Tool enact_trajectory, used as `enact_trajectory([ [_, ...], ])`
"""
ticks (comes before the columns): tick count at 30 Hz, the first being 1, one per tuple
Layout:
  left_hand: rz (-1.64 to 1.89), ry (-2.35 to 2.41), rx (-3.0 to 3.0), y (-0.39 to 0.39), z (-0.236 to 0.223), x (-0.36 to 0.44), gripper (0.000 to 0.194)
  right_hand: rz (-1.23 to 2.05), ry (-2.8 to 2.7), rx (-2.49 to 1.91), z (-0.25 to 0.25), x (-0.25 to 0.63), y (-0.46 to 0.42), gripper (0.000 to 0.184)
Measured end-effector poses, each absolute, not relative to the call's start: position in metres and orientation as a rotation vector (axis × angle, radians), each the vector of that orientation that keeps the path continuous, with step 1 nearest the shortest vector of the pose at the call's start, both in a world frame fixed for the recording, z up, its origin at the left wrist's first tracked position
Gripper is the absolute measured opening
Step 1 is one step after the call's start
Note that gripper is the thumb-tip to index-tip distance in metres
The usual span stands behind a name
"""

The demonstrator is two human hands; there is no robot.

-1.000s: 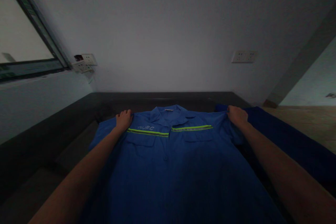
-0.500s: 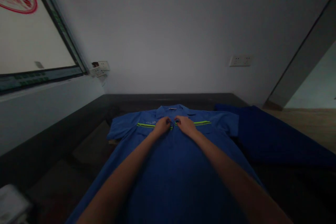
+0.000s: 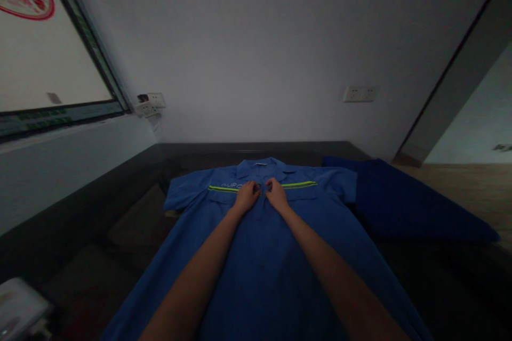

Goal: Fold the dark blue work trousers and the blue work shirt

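Note:
A blue short-sleeved work shirt [image 3: 256, 245] with a collar and yellow-green chest stripes lies spread out, front side up, its collar toward the wall. Both hands meet at the front opening, level with the stripes. My left hand [image 3: 247, 195] is closed in a pinch on the shirt's edge, left of the centre line. Just across from it, my right hand [image 3: 276, 194] pinches the other edge. A small gap separates the fingertips. Whatever button or fastening lies between them is too small and dim to make out.
Dark blue folded cloth [image 3: 416, 202] lies to the right of the shirt. A white object [image 3: 22, 303] stands at the lower left. Behind the dark surface rises a wall with a socket [image 3: 360, 94]; more sockets [image 3: 150, 105] sit near the window at left.
My right hand has turned a little more upright and shifted slightly. Both hands stay at the shirt's front opening. The whole view has moved slightly.

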State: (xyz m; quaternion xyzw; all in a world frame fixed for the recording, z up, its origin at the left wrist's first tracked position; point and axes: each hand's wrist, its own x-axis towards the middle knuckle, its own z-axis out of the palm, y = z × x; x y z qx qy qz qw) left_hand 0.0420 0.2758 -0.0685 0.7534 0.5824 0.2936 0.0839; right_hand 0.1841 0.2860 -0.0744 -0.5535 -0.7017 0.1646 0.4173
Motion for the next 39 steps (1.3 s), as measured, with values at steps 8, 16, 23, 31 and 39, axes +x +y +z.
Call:
enact_trajectory([
  [8,1.027,1.734,2.128,0.269,-0.066,0.044,0.012,0.437,-1.48,-1.268,-0.075,0.187,0.282,0.034],
  [16,1.172,1.814,1.949,0.276,-0.063,0.057,0.008,0.566,-1.362,-1.163,-0.076,0.189,0.28,0.037],
  [23,1.139,1.818,1.961,0.278,-0.062,0.06,0.007,0.663,-1.279,-1.197,-0.079,0.186,0.288,0.022],
  [31,1.039,1.75,2.075,0.28,-0.054,0.051,0.006,0.689,-1.379,-1.125,-0.068,0.18,0.295,0.02],
  [39,0.96,1.724,2.105,0.28,-0.051,0.047,0.011,0.713,-1.44,-1.099,-0.079,0.18,0.29,0.027],
])
